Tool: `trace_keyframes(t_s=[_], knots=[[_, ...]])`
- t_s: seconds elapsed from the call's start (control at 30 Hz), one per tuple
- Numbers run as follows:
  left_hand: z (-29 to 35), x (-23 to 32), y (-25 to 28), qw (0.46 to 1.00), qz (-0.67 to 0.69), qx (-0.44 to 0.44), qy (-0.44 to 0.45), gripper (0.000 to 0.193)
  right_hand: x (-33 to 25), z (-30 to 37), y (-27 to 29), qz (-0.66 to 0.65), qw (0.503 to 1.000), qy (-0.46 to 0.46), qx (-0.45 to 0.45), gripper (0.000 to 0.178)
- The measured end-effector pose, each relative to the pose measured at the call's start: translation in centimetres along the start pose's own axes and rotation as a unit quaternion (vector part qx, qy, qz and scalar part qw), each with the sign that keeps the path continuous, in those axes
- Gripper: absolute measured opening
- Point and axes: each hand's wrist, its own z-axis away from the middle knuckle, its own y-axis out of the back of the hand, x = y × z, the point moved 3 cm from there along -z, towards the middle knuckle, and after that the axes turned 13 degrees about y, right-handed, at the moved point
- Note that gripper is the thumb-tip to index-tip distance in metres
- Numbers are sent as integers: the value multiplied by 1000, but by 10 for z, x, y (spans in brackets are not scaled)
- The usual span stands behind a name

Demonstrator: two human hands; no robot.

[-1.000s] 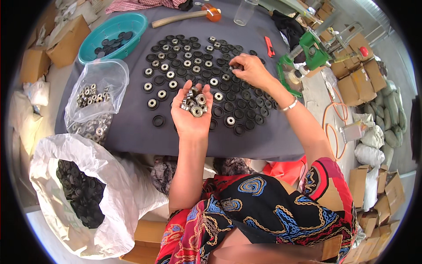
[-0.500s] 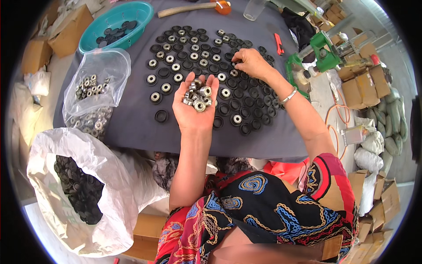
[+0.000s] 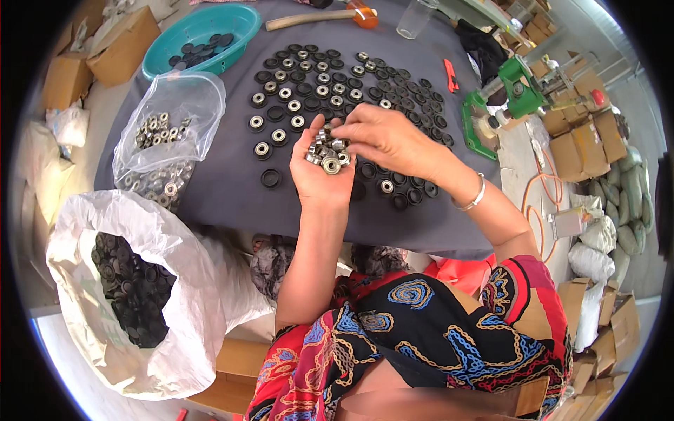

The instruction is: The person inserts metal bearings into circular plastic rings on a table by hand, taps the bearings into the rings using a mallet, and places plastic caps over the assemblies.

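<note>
Brings the right hand [image 3: 390,140] back from the rings [image 3: 394,97] to the left hand [image 3: 324,181], at the edge of a palmful of steel bearings [image 3: 331,165]. Leaves a single bearing [image 3: 385,103] shining between one and two o'clock of the hands; suggests one more ring filled, with plenty remaining in the palm. Cups the bearings in the left hand with fingers curled round; draws the right fingertips narrow above, though cannot tell whether pinching one. Wears a smooth metal bangle [image 3: 476,193] on the right wrist.

Spreads matte black rings from eight o'clock through twelve to four on smooth grey cloth [image 3: 225,196], many topped with bright round bearings, many without. Sets one ring apart at eight. Farther out at eight, keeps a crumpled white sack [image 3: 189,281] of round black pieces [image 3: 133,281]; at nine, a glossy clear bag [image 3: 201,119] of more bearings.

Beyond, at ten, shows a teal plastic basin [image 3: 242,42] with flat dark discs [image 3: 200,50]; at twelve, a hammer [image 3: 309,19], wooden-handled and orange-headed; at one, a clear glass [image 3: 416,19]; at two, a slim red cutter [image 3: 451,75] and a green metal press [image 3: 519,77]. Ends at three with brown cartons [image 3: 586,144].
</note>
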Motion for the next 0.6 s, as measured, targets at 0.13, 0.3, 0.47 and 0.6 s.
trace_keyframes(t_s=[0.13, 0.3, 0.47, 0.6], knots=[[2, -2, 2, 1000, 6, 24, -2, 30, 2, 5, -8, 36, 999, 26, -26, 33], [7, 0, 0, 999, 3, 38, -15, 31, -4, 3, -10, 62, 997, 50, -14, 27], [3, 1, 0, 1000, 5, 18, -14, 38, -4, 6, -11, 92, 993, 76, -3, 43], [2, 2, -1, 1000, 8, -2, -14, 37, -1, 6, -15, 88, 994, 68, 5, 41]])
